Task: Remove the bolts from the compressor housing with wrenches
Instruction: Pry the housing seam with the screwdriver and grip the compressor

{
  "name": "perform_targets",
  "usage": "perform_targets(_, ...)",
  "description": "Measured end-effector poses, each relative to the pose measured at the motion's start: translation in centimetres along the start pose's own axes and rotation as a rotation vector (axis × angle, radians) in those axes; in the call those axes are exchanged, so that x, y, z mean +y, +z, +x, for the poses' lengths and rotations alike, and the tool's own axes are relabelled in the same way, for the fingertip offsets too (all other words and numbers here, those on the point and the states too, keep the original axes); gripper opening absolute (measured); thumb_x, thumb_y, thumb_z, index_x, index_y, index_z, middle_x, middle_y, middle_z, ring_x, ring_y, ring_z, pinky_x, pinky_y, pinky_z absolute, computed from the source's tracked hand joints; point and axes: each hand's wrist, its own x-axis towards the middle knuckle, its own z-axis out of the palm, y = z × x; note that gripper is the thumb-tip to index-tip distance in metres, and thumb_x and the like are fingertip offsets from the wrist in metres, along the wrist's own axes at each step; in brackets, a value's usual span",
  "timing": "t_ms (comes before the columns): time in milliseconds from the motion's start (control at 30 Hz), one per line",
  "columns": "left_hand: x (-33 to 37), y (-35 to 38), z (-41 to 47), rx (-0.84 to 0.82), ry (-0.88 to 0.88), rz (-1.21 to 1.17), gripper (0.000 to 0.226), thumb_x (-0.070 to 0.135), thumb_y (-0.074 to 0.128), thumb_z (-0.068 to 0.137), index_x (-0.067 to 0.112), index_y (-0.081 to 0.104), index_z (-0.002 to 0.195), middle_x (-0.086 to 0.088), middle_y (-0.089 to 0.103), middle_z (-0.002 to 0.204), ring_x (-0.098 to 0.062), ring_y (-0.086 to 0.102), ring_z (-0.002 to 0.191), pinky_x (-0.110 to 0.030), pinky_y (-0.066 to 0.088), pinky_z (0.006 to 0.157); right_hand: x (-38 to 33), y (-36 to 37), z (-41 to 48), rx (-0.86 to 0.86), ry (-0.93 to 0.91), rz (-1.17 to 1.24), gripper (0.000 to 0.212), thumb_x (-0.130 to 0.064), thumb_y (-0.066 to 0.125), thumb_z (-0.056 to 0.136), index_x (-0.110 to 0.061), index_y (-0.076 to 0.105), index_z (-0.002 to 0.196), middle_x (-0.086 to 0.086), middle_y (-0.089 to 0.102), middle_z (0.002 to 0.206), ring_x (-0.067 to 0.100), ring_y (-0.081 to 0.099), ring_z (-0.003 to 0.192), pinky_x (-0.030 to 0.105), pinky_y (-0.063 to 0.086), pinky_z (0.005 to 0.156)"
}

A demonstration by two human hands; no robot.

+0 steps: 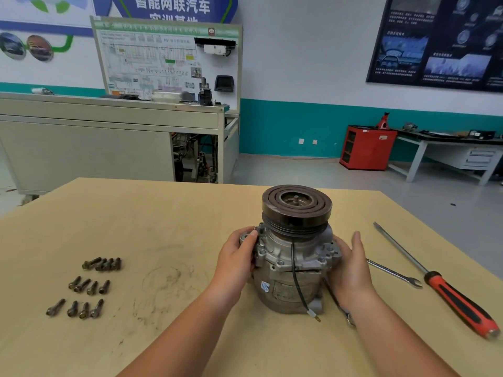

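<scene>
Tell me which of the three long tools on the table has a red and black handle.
The screwdriver, lying farthest right. The two wrenches, one by the right hand and one partly under that wrist, are bare metal.

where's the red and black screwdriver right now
In the head view, the long red-and-black-handled screwdriver lies on the right side of the tan wooden table, just right of the silver open-end wrench and the right hand.

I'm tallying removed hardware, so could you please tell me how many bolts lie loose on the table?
12 bolts, all left of the compressor: three rows of four.
</scene>
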Motion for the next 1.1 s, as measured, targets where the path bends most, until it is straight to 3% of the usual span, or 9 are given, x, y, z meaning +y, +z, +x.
perform_targets(200,-0.3,0.3,-0.5,0.034,0.052,-0.067,0.02,0.026,0.05,0.098,0.02,0.066,0.107,-0.003,0.072,0.105,-0.016,0.068,0.097,-0.033,0.056,0.083,2.1,0.1,0.0,0.117,0.083,-0.047,0.032,-0.036,0.045,0.096,-0.014,0.067,0.092,0.007,0.071,0.099,0.021,0.065,0.089,0.035,0.049,0.072)
perform_targets(333,-0.4,0.2,-0.5,0.01,0.039,-0.117,0.021,0.026,0.049,0.098,0.019,0.066,0.11,-0.002,0.073,0.103,-0.013,0.069,0.093,-0.021,0.055,0.07,1.2,-1.1,1.6,0.174,0.051,-0.193,0.051,-0.053,0.033,0.097,-0.015,0.063,0.108,0.01,0.063,0.12,0.025,0.054,0.118,0.044,0.034,0.11)
perform_targets(400,-0.2,0.2,-0.5,0.002,0.033,-0.127,0.021,0.025,0.049,0.098,0.019,0.066,0.11,-0.002,0.073,0.103,-0.013,0.069,0.092,-0.02,0.054,0.068,0.4,-1.8,2.1,0.182,0.03,-0.208,0.063,-0.053,0.028,0.098,-0.003,0.05,0.13,0.015,0.055,0.133,0.026,0.048,0.127,0.043,0.029,0.114)
perform_targets(500,-0.2,0.2,-0.4,0.009,0.032,-0.126,0.02,0.025,0.05,0.098,0.02,0.066,0.109,-0.002,0.073,0.102,-0.013,0.07,0.092,-0.021,0.054,0.068,-1.0,-2.9,3.0,0.199,0.052,-0.242,0.071,-0.054,0.026,0.098,0.004,0.043,0.135,0.019,0.05,0.138,0.028,0.046,0.129,0.04,0.029,0.114)
perform_targets(600,-0.6,0.2,-0.3,-0.002,0.029,-0.157,0.018,0.026,0.053,0.096,0.019,0.066,0.107,0.002,0.074,0.095,-0.01,0.07,0.085,-0.019,0.053,0.063,-2.2,-3.4,3.5,0.179,0.044,-0.333,0.068,-0.055,0.025,0.098,0.0,0.058,0.117,0.017,0.059,0.123,0.027,0.055,0.118,0.04,0.038,0.106)
perform_targets(667,-0.8,0.0,-0.3,0.033,0.04,-0.117,0.017,0.031,0.058,0.093,0.017,0.062,0.102,0.006,0.07,0.077,-0.007,0.066,0.066,-0.017,0.048,0.054,-2.7,-3.1,3.3,0.178,-0.003,-0.41,0.061,-0.055,0.024,0.098,-0.01,0.065,0.092,0.009,0.064,0.099,0.021,0.06,0.09,0.036,0.044,0.08)
perform_targets(767,-1.3,-0.4,0.1,0.11,0.117,0.111,0.033,0.042,0.059,0.089,0.011,0.049,0.081,-0.002,0.048,0.068,-0.014,0.046,0.059,-0.026,0.039,0.053,-3.3,-2.1,2.3,0.131,-0.06,-0.622,0.057,-0.054,0.027,0.097,-0.016,0.053,0.064,-0.001,0.047,0.058,0.014,0.038,0.052,0.027,0.025,0.051)
perform_targets(967,-0.3,-1.0,0.5,0.024,0.11,0.053,0.058,0.032,0.045,0.099,0.024,0.047,0.042,0.012,0.03,0.043,-0.007,0.028,0.039,-0.017,0.026,0.04,-3.0,-1.8,1.5,0.022,-0.147,-0.881,0.045,-0.042,0.043,0.096,-0.019,0.044,0.058,-0.008,0.035,0.045,0.014,0.03,0.049,0.026,0.023,0.053)
perform_targets(1100,0.0,-2.0,1.2,-0.132,0.027,0.007,0.054,0.032,0.05,0.096,0.023,0.051,0.044,0.007,0.03,0.047,-0.008,0.028,0.041,-0.017,0.028,0.041,-2.2,-1.9,1.4,0.016,-0.191,-0.836,0.05,-0.05,0.041,0.094,-0.023,0.052,0.054,-0.01,0.043,0.047,0.013,0.037,0.051,0.028,0.028,0.056)
